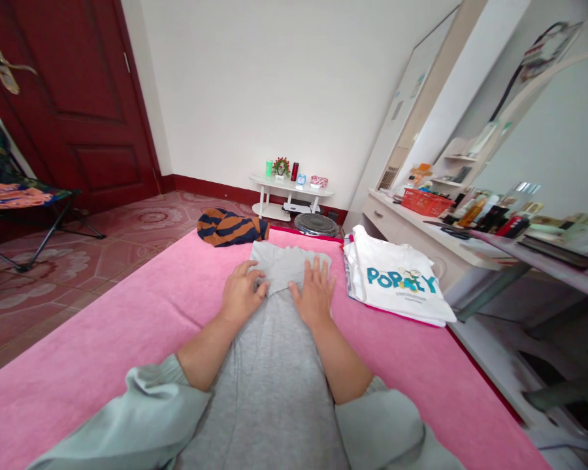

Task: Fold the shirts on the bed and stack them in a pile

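A long grey knit garment (274, 365) lies lengthwise on the pink bedspread (151, 313), its far end folded over toward me. My left hand (244, 290) rests at the left side of that folded end, fingers bent and apart, touching the cloth. On the right side of the fold, my right hand (316, 290) lies flat with spread fingers. Neither hand visibly grips the fabric. The near end of the garment runs out of the bottom of the view between my sleeves.
A folded white T-shirt (396, 277) tops a clothes stack at the right edge. An orange-and-navy striped garment (232, 227) lies at the far left corner. A dressing table (396, 215) with bottles and a red basket (425, 202) stands right; a low white table (294, 186) stands beyond.
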`<state>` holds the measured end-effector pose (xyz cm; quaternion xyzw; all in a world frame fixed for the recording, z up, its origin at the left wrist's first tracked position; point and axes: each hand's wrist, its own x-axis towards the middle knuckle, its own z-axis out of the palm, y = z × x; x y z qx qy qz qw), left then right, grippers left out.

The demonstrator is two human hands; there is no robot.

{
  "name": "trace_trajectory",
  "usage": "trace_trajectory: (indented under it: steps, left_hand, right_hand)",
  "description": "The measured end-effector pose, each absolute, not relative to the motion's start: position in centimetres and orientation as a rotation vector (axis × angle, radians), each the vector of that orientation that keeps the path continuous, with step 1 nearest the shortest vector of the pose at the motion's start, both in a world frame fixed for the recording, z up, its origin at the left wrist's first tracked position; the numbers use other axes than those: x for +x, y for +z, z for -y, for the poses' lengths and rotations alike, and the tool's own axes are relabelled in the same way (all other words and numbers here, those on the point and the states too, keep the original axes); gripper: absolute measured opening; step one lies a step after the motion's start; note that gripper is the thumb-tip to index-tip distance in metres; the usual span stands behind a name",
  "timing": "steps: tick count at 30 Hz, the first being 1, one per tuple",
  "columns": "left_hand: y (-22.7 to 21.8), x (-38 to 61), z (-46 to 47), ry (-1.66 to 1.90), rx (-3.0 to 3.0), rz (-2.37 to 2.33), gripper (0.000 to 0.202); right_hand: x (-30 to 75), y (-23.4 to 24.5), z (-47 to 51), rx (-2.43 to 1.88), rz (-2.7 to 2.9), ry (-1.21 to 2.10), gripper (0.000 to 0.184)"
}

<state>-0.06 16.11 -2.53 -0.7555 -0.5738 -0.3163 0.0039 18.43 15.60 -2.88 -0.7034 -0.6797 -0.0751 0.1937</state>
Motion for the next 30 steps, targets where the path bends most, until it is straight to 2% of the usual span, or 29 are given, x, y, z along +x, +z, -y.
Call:
trace_trajectory:
  steps: [4, 6, 9, 23, 30]
  left_hand:
    - [-3.6, 0.4, -16.1, -0.620, -2.635, 1.682, 0.055]
    - [-4.1, 0.5, -16.1, -0.458, -2.675, 1.722, 0.058]
    - [-4.3, 0.4, -16.1, -0.412, -2.683, 1.728, 0.062]
    - [-4.2, -5.9, -9.1, -0.344, -2.822, 1.551, 0.058]
    - [-2.7, -9.6, -2.1, -0.262, -2.980, 1.385, 0.051]
  right_hand:
    - [18.0, -3.1, -15.9, -1.973, 2.099, -0.042, 0.066]
    - [18.0, -3.5, -16.3, -2.071, 2.029, 0.011, 0.070]
    - [18.2, -3.6, -16.4, -2.093, 2.051, 0.045, 0.071]
    - [21.9, -2.8, -7.2, -1.957, 2.288, 0.148, 0.061]
    - [25.1, -1.4, 1.1, -1.663, 2.566, 0.209, 0.053]
